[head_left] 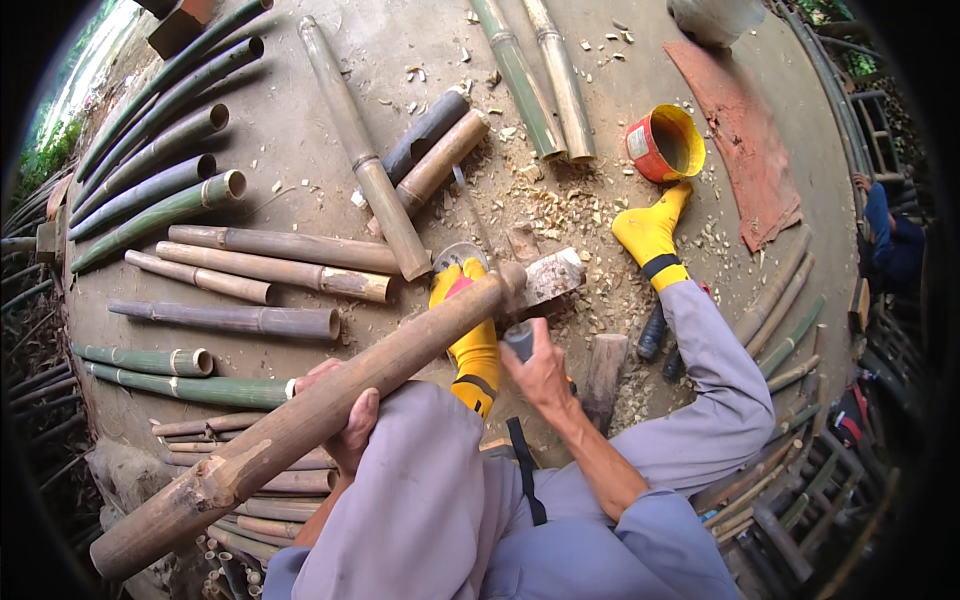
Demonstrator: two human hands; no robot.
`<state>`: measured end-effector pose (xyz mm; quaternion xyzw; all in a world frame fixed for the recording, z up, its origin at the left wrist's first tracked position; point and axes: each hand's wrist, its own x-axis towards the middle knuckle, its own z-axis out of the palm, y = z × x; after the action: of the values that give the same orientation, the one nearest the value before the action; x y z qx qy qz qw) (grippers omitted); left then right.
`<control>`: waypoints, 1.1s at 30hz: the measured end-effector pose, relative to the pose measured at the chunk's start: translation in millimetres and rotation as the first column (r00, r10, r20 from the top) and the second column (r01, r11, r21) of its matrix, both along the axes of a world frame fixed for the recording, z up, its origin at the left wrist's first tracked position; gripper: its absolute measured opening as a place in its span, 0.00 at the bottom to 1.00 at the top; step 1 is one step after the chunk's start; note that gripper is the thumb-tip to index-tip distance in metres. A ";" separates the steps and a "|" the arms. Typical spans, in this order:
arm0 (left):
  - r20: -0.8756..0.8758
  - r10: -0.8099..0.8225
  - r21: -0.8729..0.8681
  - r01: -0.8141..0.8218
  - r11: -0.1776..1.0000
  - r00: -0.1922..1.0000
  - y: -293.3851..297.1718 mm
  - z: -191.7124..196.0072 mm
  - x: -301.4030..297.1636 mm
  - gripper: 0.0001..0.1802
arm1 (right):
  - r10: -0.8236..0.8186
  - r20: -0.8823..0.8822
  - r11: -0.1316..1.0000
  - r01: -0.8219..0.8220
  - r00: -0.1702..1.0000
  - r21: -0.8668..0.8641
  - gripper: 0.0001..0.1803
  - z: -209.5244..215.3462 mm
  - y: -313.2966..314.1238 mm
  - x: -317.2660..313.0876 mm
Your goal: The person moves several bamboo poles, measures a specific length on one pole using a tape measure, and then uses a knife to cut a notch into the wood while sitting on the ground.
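A thick brown bamboo pole (330,410) slants across my raised left leg. Its far end lies by a pale wooden block (553,277) on the ground. My left hand (352,425) is wrapped round the pole near its middle. My right hand (542,375) is closed on the dark handle of a long-bladed knife (519,341), just right of the pole's far end. Motion smears the thin blade, and the pole partly hides it. My feet wear yellow socks (655,228); the left one is beside the block, partly under the pole.
Cut bamboo lengths (260,322) lie in rows along the left, with more ahead and at right. Wood chips (540,205) litter the ground. A red and yellow bucket (668,145) lies tipped beyond my right foot, near a reddish sheet (735,140). Another person (885,235) is at the far right.
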<state>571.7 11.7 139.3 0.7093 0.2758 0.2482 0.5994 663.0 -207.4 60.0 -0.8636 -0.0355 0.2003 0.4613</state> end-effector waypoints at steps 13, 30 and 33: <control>0.116 0.224 -0.615 -0.107 0.782 0.968 119.6 -15.0 117.8 0.13 | -0.314 0.070 0.949 0.313 0.947 0.031 0.15 -15.5 -28.5 12.5; -0.181 -0.083 -0.396 0.005 0.918 0.980 163.9 -110.7 200.5 0.27 | -0.378 -0.081 0.924 0.381 0.922 0.029 0.16 -10.5 -29.7 3.8; -0.244 -0.084 -0.243 0.023 0.970 0.966 181.7 -119.6 218.0 0.33 | -0.374 -0.103 0.926 0.378 0.922 0.015 0.16 -6.3 -24.9 5.6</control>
<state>789.7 193.4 19.7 0.6655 0.3580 0.1047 0.6465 668.6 -232.3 53.7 -0.8353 0.1500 0.1496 0.5073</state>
